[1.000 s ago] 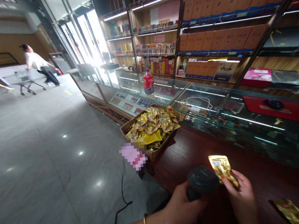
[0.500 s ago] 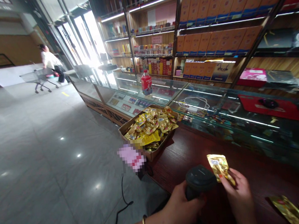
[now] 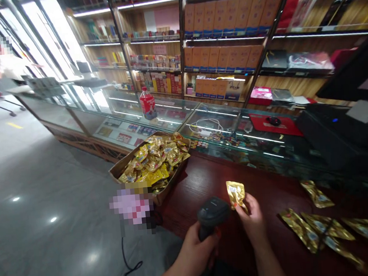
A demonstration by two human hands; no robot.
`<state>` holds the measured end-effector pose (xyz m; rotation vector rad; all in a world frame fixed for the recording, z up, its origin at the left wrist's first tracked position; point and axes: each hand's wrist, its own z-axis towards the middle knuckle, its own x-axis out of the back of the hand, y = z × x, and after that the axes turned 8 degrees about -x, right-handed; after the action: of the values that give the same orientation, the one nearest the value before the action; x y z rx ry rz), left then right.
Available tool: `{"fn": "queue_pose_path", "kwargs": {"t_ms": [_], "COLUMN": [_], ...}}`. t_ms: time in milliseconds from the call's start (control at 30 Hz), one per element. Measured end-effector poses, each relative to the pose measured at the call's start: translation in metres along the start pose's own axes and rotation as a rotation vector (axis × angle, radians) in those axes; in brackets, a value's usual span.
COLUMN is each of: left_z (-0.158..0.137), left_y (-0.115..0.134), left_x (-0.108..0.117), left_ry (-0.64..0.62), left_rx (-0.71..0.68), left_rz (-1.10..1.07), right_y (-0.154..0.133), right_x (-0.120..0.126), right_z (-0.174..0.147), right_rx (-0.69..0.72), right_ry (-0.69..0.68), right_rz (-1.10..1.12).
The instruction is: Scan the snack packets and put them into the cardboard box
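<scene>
My left hand (image 3: 197, 245) is wrapped round the handle of a black barcode scanner (image 3: 213, 211), whose head points toward my right hand (image 3: 250, 214). Between the thumb and fingers of that right hand is a small gold foil snack packet (image 3: 236, 193), held upright by its lower edge, a white label facing the scanner. Scanner and packet are apart. Several more gold packets (image 3: 298, 229) lie on the dark red table to the right. A cardboard box (image 3: 172, 186) piled with gold and yellow packets stands beyond the scanner, at the table's left corner.
A glass display counter (image 3: 175, 117) runs behind the table (image 3: 203, 175), with a red bottle (image 3: 147, 103) on top. Stocked shelves line the wall. A dark monitor (image 3: 352, 56) stands at right. The scanner's cable (image 3: 126, 265) hangs at left. A person (image 3: 7, 64) pushes a cart in the distance.
My view has swung to the right, bringing more loose packets and the monitor into sight. Both hands keep hold of the scanner and the packet. The distant person with the cart has moved.
</scene>
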<state>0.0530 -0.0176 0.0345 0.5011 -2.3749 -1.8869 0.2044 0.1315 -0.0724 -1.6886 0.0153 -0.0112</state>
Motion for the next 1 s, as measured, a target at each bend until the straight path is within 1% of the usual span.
{"fn": "queue_pose_path", "kwargs": {"t_ms": [67, 133, 267, 367, 533, 667, 767, 900, 1000], "left_z": [0.0, 0.001, 0.003, 0.005, 0.002, 0.0, -0.001, 0.0, 0.001], "left_y": [0.004, 0.006, 0.004, 0.0, -0.002, 0.0, 0.001, -0.001, -0.005], "left_x": [-0.002, -0.004, -0.005, -0.003, 0.0, 0.002, 0.005, 0.008, 0.009], "left_ry": [-0.005, 0.017, 0.047, 0.028, -0.018, -0.075, -0.118, -0.093, -0.119], "left_rx": [-0.001, 0.001, -0.002, 0.016, 0.014, 0.024, 0.019, 0.03, 0.028], "left_rz": [0.009, 0.002, -0.042, -0.067, -0.103, -0.107, -0.106, -0.126, -0.156], "right_y": [-0.001, -0.001, 0.001, 0.002, 0.0, 0.002, 0.002, -0.001, -0.002], "right_x": [-0.001, 0.0, 0.005, 0.008, 0.008, 0.007, 0.007, 0.008, 0.008], "right_z": [-0.001, -0.001, -0.001, 0.0, -0.001, -0.002, -0.003, -0.005, -0.005], "right_rx": [0.012, 0.011, -0.021, -0.064, -0.104, -0.101, -0.088, -0.074, -0.067], "right_ry": [0.0, -0.013, -0.031, -0.023, -0.065, -0.026, -0.022, -0.031, -0.062], "right_rz": [-0.009, -0.018, -0.043, -0.071, -0.043, -0.038, -0.04, -0.081, -0.075]}}
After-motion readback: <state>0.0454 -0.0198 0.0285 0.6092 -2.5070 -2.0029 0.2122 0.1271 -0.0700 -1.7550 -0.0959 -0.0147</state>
